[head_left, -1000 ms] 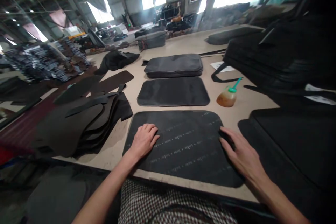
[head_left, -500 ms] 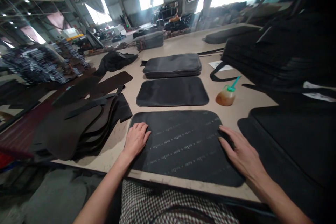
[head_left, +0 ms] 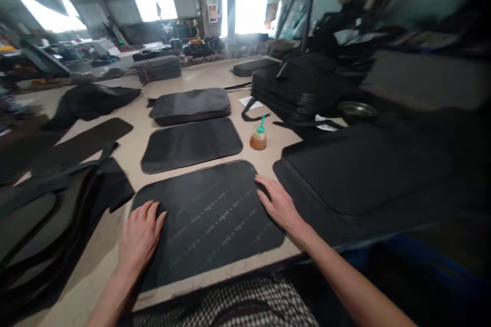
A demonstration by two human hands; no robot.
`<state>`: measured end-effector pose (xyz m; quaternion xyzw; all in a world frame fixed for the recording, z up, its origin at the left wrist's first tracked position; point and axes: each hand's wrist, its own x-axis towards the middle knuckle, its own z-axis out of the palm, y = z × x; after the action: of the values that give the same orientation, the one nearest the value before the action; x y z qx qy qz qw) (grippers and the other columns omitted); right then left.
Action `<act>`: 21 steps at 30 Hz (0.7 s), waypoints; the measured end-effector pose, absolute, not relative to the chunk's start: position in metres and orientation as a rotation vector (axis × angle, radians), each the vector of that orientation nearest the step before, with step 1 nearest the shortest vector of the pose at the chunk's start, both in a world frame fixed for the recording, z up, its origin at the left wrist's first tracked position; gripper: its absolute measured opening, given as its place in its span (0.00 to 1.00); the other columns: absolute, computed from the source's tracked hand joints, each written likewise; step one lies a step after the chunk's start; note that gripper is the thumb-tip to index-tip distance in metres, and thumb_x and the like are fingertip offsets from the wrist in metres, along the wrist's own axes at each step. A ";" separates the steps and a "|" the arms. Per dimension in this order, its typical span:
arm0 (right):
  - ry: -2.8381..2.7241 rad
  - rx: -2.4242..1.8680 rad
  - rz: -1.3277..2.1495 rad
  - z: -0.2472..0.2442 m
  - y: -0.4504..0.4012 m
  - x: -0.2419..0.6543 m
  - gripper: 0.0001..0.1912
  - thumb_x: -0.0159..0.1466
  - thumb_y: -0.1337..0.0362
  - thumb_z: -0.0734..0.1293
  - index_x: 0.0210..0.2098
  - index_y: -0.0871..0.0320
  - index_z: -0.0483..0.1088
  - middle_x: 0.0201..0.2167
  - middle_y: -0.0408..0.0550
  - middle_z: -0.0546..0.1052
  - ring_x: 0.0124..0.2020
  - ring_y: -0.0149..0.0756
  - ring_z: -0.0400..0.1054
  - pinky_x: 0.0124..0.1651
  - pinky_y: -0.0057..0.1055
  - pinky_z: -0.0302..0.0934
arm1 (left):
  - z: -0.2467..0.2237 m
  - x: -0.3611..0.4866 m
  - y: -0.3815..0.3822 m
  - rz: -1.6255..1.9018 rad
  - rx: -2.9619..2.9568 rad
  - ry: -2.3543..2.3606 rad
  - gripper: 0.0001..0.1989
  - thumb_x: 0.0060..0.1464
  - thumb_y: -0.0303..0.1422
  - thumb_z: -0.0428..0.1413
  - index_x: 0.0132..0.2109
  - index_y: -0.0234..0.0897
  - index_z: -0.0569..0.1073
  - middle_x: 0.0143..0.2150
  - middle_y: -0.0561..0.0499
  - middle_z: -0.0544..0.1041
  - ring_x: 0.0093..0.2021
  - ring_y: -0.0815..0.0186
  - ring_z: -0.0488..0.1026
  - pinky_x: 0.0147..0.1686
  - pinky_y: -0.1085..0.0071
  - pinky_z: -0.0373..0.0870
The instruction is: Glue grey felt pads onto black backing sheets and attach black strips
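Fig. Dark printed panel (head_left: 215, 219), rect. w/ rounded corners, lower centre on tan work table (head_left: 215, 280). Prob. light, thin, soft; likely to flop, so best taken by opp. edges. L hand (head_left: 140, 237) on panel's lower-left edge, R hand (head_left: 280, 204) on its right edge; fingers of both open, lying flat, not gripping. Arms reach fwd from frame bottom, wrists low. Plain dark panel (head_left: 191, 144) just beyond; amber squeeze bottle (head_left: 258, 139) to its right.

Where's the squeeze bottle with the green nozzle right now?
In the head view, the amber squeeze bottle stands upright on the table, right of the plain dark panel and beyond the right hand, which rests on the printed dark panel.
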<state>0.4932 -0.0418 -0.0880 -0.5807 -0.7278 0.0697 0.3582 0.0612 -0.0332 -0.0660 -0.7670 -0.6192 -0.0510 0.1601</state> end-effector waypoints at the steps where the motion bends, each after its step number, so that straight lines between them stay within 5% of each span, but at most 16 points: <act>1: -1.870 -1.506 0.190 -0.086 -0.041 0.493 0.19 0.73 0.64 0.58 0.62 0.55 0.65 0.62 0.52 0.72 0.64 0.41 0.64 0.69 0.45 0.59 | -0.071 0.058 -0.031 -0.151 -2.205 -1.752 0.25 0.71 0.45 0.42 0.61 0.33 0.71 0.62 0.40 0.72 0.58 0.49 0.69 0.53 0.54 0.70; 9: -1.863 -1.560 0.264 -0.071 -0.022 0.496 0.15 0.71 0.68 0.61 0.55 0.57 0.71 0.58 0.53 0.75 0.61 0.41 0.67 0.67 0.42 0.60 | -0.076 0.053 -0.028 -0.162 -2.243 -1.743 0.30 0.70 0.46 0.35 0.61 0.33 0.71 0.62 0.38 0.72 0.59 0.49 0.69 0.53 0.52 0.71; 21: -1.761 -1.731 0.395 -0.058 0.040 0.501 0.17 0.66 0.66 0.69 0.54 0.58 0.72 0.48 0.50 0.79 0.44 0.38 0.74 0.49 0.33 0.66 | -0.076 0.055 -0.029 -0.154 -2.225 -1.748 0.28 0.71 0.45 0.36 0.62 0.34 0.70 0.63 0.39 0.71 0.59 0.49 0.69 0.55 0.53 0.70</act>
<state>0.5010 0.0397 -0.0576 -0.6569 -0.6685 0.1498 0.3150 0.0552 -0.0290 -0.0755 -0.7760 -0.6094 -0.0537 0.1533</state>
